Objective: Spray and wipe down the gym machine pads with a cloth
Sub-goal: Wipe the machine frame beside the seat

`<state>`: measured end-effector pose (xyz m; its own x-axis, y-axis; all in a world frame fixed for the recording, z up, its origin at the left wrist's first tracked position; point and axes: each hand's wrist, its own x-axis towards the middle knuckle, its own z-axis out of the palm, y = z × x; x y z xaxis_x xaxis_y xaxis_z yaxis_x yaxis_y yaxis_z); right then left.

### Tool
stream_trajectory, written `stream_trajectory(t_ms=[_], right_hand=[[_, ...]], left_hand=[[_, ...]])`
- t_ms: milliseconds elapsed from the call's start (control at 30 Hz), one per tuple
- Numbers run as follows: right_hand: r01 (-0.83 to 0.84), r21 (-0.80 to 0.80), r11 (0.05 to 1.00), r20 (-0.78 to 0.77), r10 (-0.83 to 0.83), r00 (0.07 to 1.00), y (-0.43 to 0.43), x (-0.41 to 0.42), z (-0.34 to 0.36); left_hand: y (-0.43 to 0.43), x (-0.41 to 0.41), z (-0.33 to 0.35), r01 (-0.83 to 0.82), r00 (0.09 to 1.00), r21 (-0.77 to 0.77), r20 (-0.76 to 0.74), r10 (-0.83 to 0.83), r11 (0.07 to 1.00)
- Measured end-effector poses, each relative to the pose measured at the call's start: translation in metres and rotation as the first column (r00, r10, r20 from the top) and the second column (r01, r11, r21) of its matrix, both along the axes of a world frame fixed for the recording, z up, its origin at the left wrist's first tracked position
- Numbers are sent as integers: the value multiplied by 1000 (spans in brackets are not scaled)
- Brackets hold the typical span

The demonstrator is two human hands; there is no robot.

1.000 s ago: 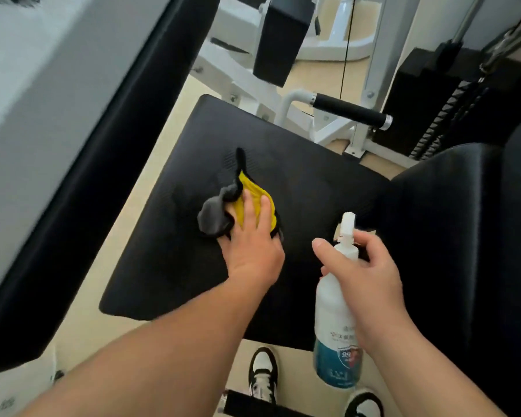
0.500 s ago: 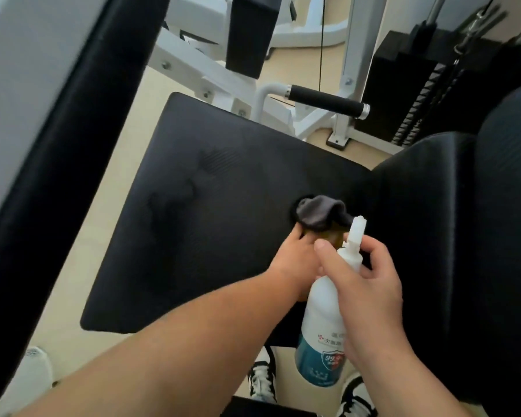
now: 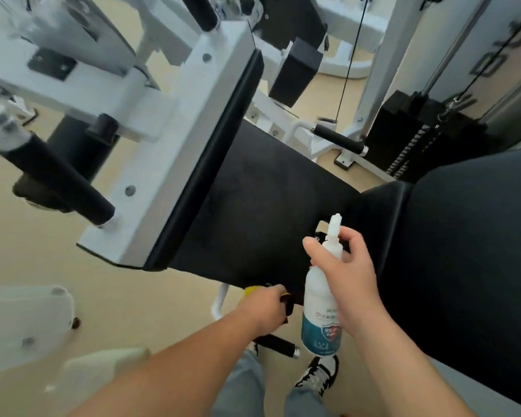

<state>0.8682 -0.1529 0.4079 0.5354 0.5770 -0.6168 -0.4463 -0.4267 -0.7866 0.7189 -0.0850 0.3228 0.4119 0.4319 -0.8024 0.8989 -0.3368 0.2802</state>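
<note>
A black seat pad [image 3: 262, 200] lies in the middle of the view, with a second black pad [image 3: 463, 251] rising at its right. My left hand [image 3: 265, 305] is at the seat pad's near edge, closed on a yellow and dark cloth [image 3: 251, 290] that is mostly hidden under the fingers. My right hand [image 3: 348, 275] holds a white spray bottle [image 3: 321, 308] upright by its neck, above the pad's near right corner, with the index finger raised beside the nozzle.
A white machine frame [image 3: 175, 139] with a black-edged pad tilts over the seat's left side. Black grip handles [image 3: 60, 182] stick out at left and behind [image 3: 339, 139]. A weight stack [image 3: 418, 139] stands at the back right. Beige floor and my shoes [image 3: 316, 374] lie below.
My left hand has drawn the cloth from the pad's far right part back to its near edge. The view has swung left, showing the white frame. The bottle stays in my right hand.
</note>
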Motion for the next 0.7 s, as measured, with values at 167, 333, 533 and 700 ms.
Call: stream_trajectory(t_ms=[167, 333, 533, 700], right_hand=[[-205, 15, 979, 15, 205, 979, -11, 0, 66], [-455, 1, 890, 75, 454, 888, -3, -8, 107], [-620, -13, 784, 81, 619, 781, 37, -31, 122], [-642, -55, 764, 65, 645, 762, 72, -59, 108]], left_hand=[[3, 17, 104, -512, 808, -21, 326, 490, 859], [5, -13, 179, -754, 529, -99, 495, 690, 649], [9, -62, 216, -865, 337, -151, 533, 776, 479], [28, -85, 212, -913, 227, -165, 556, 799, 374]])
